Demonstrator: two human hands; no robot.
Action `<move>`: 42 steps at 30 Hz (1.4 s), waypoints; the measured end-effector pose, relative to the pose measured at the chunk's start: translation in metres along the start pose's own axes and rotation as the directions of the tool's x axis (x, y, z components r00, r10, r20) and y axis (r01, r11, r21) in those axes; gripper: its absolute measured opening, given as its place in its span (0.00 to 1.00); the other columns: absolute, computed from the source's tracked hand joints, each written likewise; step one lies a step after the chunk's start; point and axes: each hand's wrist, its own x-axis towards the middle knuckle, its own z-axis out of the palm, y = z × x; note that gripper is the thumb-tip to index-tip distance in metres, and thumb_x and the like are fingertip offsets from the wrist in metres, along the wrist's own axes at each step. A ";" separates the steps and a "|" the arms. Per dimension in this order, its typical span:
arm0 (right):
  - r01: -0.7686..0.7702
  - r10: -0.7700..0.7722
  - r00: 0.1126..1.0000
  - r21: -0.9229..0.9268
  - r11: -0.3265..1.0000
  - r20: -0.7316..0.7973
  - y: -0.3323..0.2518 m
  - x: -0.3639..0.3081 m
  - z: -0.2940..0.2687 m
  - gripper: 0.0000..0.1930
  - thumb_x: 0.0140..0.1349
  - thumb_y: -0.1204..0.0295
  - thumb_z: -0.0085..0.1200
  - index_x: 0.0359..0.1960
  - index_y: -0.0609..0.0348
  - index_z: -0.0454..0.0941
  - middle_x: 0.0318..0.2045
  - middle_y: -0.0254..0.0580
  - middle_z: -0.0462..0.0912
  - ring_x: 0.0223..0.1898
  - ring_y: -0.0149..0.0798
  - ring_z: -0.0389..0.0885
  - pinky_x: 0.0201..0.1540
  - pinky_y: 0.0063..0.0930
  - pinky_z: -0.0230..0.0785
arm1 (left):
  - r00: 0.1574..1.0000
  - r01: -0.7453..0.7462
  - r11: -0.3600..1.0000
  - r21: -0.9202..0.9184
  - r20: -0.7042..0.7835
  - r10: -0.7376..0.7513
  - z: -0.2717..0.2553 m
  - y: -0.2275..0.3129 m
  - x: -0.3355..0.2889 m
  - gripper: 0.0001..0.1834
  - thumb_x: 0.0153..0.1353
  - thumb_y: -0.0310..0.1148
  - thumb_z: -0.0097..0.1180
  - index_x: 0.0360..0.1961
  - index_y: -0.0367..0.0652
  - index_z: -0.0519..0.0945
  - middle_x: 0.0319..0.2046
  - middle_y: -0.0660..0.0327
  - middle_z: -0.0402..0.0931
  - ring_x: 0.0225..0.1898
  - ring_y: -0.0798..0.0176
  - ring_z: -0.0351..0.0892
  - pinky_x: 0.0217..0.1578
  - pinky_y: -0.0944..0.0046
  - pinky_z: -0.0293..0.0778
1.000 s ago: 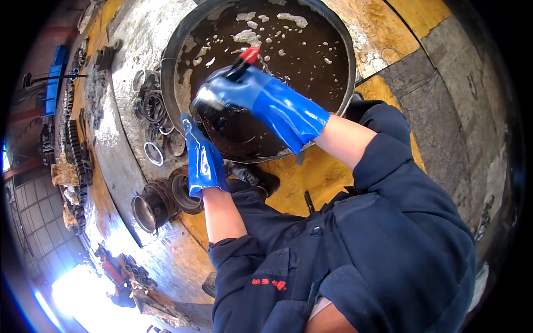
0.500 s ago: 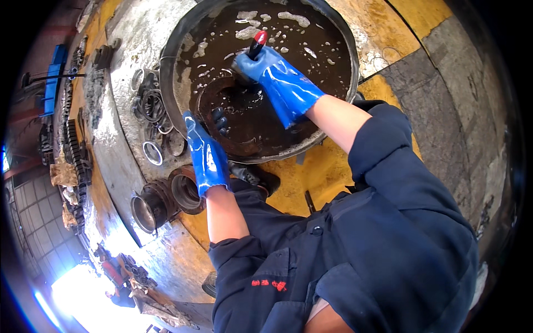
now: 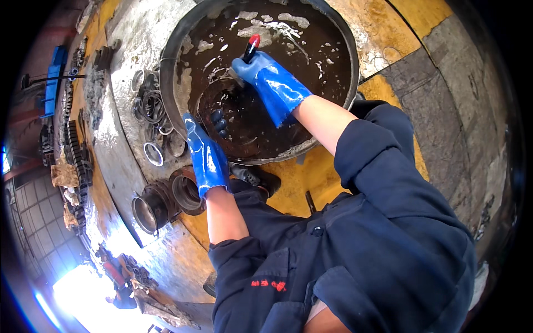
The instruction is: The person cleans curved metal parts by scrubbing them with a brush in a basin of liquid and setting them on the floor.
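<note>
A round ring-shaped metal part (image 3: 241, 150) sits partly sunk in dark liquid in a large black tub (image 3: 353, 61). My left hand (image 3: 206, 152), in a blue glove, is closed over the near left side of this ring, with dark-coated fingertips showing inside it. My right hand (image 3: 265, 77), also gloved in blue, grips what looks like a brush (image 3: 251, 49) with a black handle and a red end. Its working end is mostly hidden under the glove, at the far edge of the ring. Pale foam (image 3: 258, 34) floats on the liquid.
Left of the tub lie several rings and seals (image 3: 151, 105), among them a bright metal ring (image 3: 154, 154). Two cylindrical metal parts (image 3: 187, 190) (image 3: 149, 213) stand near my left forearm. A blue metal piece (image 3: 53, 83) is at the far left. Yellow and grey plates (image 3: 438, 94) cover the floor.
My right hand has shifted slightly left and away from me with the brush, its forearm following. Foam near it has spread into new streaks. My left hand keeps its hold on the ring.
</note>
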 end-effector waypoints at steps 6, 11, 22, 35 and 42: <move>-0.158 0.138 0.968 -0.081 0.984 -0.209 -0.003 -0.038 -0.012 0.24 0.65 0.51 0.55 0.39 0.63 0.88 0.32 0.49 0.90 0.36 0.43 0.87 0.47 0.39 0.78 | 0.999 0.014 0.992 0.129 -0.035 -0.010 0.019 0.023 -0.015 0.39 0.83 0.62 0.33 0.69 0.37 0.76 0.57 0.51 0.86 0.54 0.55 0.85 0.60 0.57 0.75; -0.191 0.197 0.980 0.464 0.865 0.036 -0.087 -0.130 -0.020 0.20 0.70 0.55 0.53 0.44 0.60 0.86 0.35 0.53 0.87 0.39 0.43 0.87 0.45 0.39 0.77 | 0.999 0.006 0.991 0.133 -0.053 0.001 0.002 0.017 -0.012 0.41 0.83 0.62 0.37 0.77 0.35 0.66 0.67 0.51 0.78 0.64 0.55 0.78 0.70 0.60 0.67; 0.180 -0.200 0.979 0.333 0.925 0.028 -0.018 -0.180 0.056 0.12 0.70 0.64 0.54 0.40 0.56 0.87 0.29 0.43 0.87 0.34 0.40 0.87 0.42 0.37 0.77 | 0.997 0.027 0.999 0.039 -0.077 -0.024 0.000 0.014 -0.015 0.45 0.81 0.62 0.41 0.83 0.36 0.55 0.80 0.52 0.60 0.77 0.58 0.61 0.78 0.59 0.51; 0.240 -0.264 0.964 -0.575 0.782 0.044 0.026 -0.167 -0.002 0.16 0.66 0.55 0.55 0.46 0.46 0.89 0.42 0.46 0.91 0.49 0.54 0.89 0.51 0.50 0.82 | 0.999 0.046 0.998 0.039 0.005 -0.046 0.004 0.016 -0.018 0.43 0.81 0.64 0.38 0.79 0.37 0.65 0.71 0.52 0.72 0.68 0.55 0.73 0.73 0.59 0.60; -0.044 0.050 0.995 0.071 0.996 -0.086 -0.011 -0.089 -0.009 0.18 0.68 0.54 0.54 0.32 0.54 0.87 0.28 0.48 0.88 0.37 0.49 0.90 0.45 0.40 0.80 | 0.997 0.071 0.997 0.026 0.028 -0.072 0.017 0.026 -0.030 0.42 0.83 0.62 0.34 0.79 0.36 0.65 0.74 0.50 0.72 0.71 0.53 0.73 0.74 0.60 0.58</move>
